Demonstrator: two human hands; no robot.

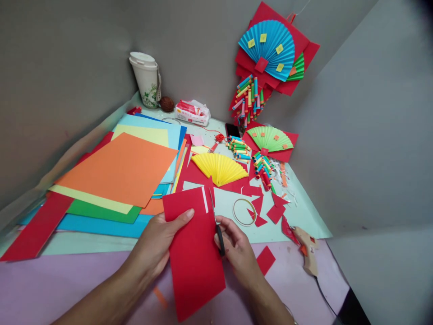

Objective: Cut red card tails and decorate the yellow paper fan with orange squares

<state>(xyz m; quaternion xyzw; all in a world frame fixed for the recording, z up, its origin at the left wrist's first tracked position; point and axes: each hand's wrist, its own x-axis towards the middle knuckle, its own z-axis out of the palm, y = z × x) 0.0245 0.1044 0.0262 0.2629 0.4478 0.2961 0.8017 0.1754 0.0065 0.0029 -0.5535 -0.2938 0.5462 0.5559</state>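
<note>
My left hand (162,241) is closed on a sheet of red paper (199,271), thumb on top and fingers underneath. A short white strip (204,199) lies along the upper part of the sheet. In my right hand (237,248) is a pair of scissors (219,237) with black handles, its blades at the sheet's upper right edge. A narrow piece of red paper stands up beside the blades. Just beyond the sheet lies a pleated yellow paper fan (219,169). A roll of tape (244,212) rests to the right of the scissors, among red paper scraps (275,213).
Stacked coloured paper (122,169) covers the left side. A glue gun (306,253) with a cord lies at right. Behind are a white cup (145,81), a tissue pack (192,113) and a green fan (270,138). A red paper decoration (270,49) hangs by the wall.
</note>
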